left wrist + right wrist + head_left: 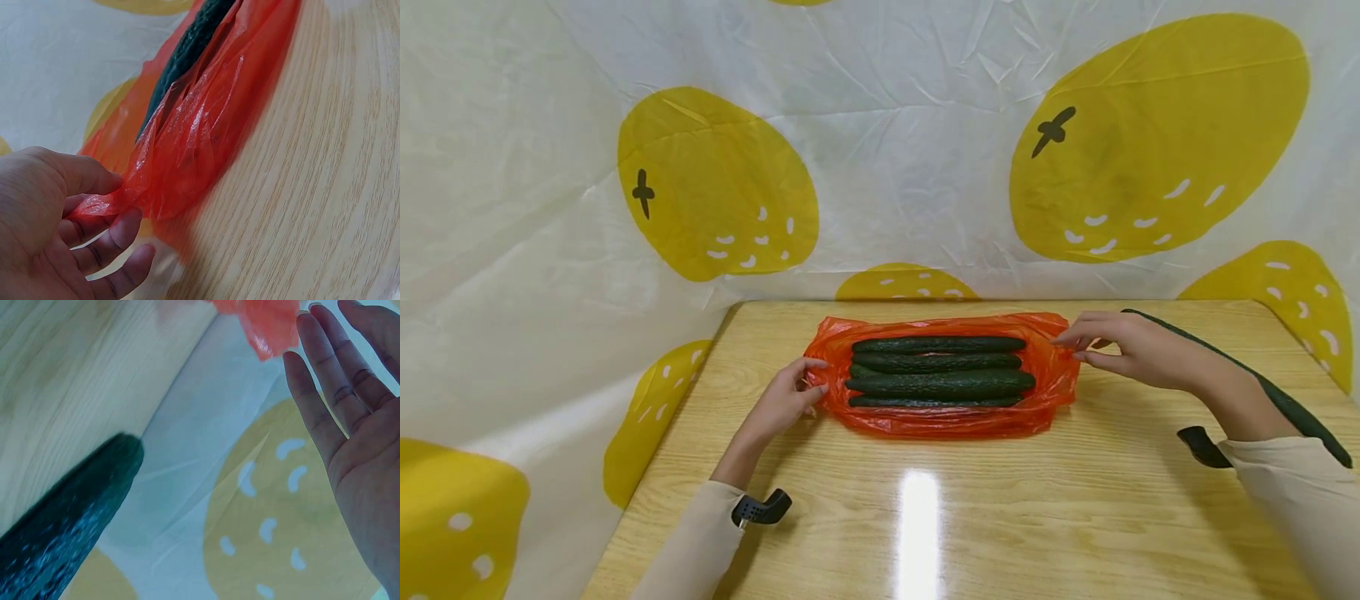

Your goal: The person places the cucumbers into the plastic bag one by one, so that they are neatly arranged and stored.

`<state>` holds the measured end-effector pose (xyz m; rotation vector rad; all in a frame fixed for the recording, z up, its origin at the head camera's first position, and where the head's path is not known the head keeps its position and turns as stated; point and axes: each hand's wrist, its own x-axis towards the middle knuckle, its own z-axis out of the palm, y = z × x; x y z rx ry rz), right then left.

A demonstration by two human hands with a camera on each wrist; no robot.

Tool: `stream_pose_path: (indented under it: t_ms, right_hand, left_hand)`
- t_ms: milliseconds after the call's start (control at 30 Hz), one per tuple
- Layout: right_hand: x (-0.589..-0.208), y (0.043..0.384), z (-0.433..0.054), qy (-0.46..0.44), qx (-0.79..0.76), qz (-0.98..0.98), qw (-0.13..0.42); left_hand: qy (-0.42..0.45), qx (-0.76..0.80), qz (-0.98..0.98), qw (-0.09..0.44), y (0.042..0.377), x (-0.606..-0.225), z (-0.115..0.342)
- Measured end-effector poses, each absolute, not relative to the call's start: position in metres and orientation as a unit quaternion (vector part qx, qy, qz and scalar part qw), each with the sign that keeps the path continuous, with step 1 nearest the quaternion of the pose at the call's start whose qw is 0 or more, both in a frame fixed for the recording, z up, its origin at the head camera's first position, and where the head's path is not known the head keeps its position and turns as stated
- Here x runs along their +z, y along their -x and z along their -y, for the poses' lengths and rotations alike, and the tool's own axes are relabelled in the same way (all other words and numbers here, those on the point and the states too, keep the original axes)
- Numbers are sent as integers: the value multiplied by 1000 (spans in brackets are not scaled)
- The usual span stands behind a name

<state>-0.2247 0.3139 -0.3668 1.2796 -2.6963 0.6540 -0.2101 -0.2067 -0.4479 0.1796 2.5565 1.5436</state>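
Observation:
A red plastic bag [951, 425] lies spread on the table with several dark green cucumbers [940, 384] side by side on it. At its left end, my left hand [785, 397] pinches the gathered plastic between thumb and fingers, as the left wrist view shows. My right hand [1131, 346] is at the bag's right end. In the right wrist view its fingers [328, 369] are nearly straight, with the tips right at the edge of the red plastic [269, 328]. The bag hides the lower sides of the cucumbers.
Another long cucumber [1296, 417] lies on the wooden table [850, 517] to the right, partly behind my right forearm. A white sheet [917, 183] printed with large yellow fruit rises behind the table and along its left side. Black wrist mounts [762, 507] stick out from both sleeves.

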Motion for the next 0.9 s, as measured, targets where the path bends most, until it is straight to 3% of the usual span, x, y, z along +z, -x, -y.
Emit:
stream_pose_path:
  t_ms: [300,567,900]
  right_hand:
    - [-377,223,-350,-387,197,897,81]
    - [-383,217,-377,-276,150,947,61]
    - [-391,216,-399,-224,121,966,38]
  left_hand:
    - [-64,507,-857,74,211,-449,208]
    - [-57,510,-855,75,211,-449,208]
    - [-57,506,-858,73,210,-449,208]
